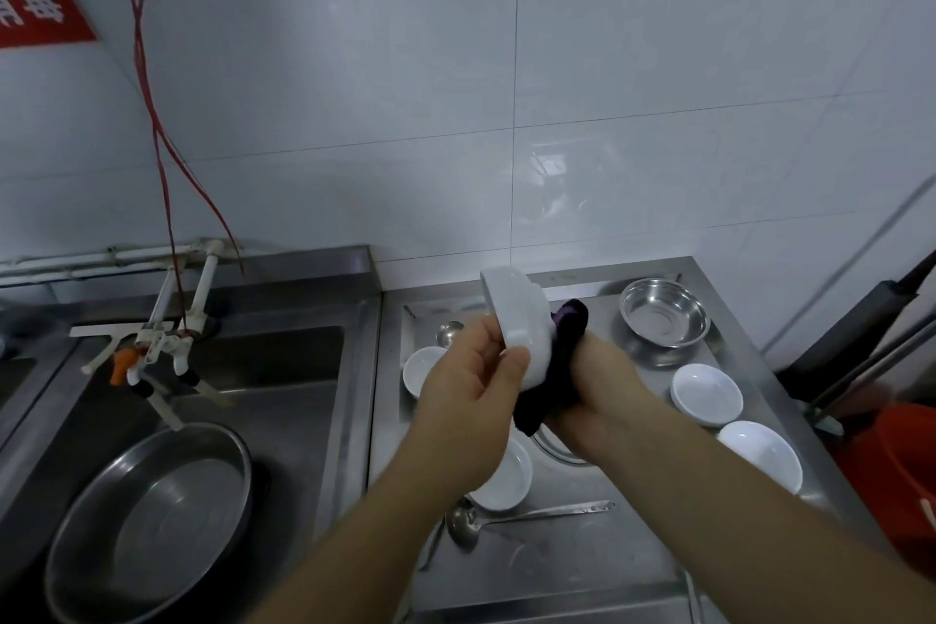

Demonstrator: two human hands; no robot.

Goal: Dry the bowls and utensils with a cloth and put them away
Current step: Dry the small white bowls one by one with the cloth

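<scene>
A white bowl (521, 324) was held on edge above the steel counter (597, 557), its rim pinched between the thumb and curled fingers of the left hand (471, 385). A dark cloth (549, 370) was gripped in the right hand (602, 385) and pressed against the bowl's underside. Both forearms were stretched forward and angled inward. Below, four more white bowls (706, 393) were laid out, a steel bowl (663, 312) stood near the wall, and a ladle (506, 519) lay in front. A steel basin (152, 517) sat in the sink (304, 370) on the left.
</scene>
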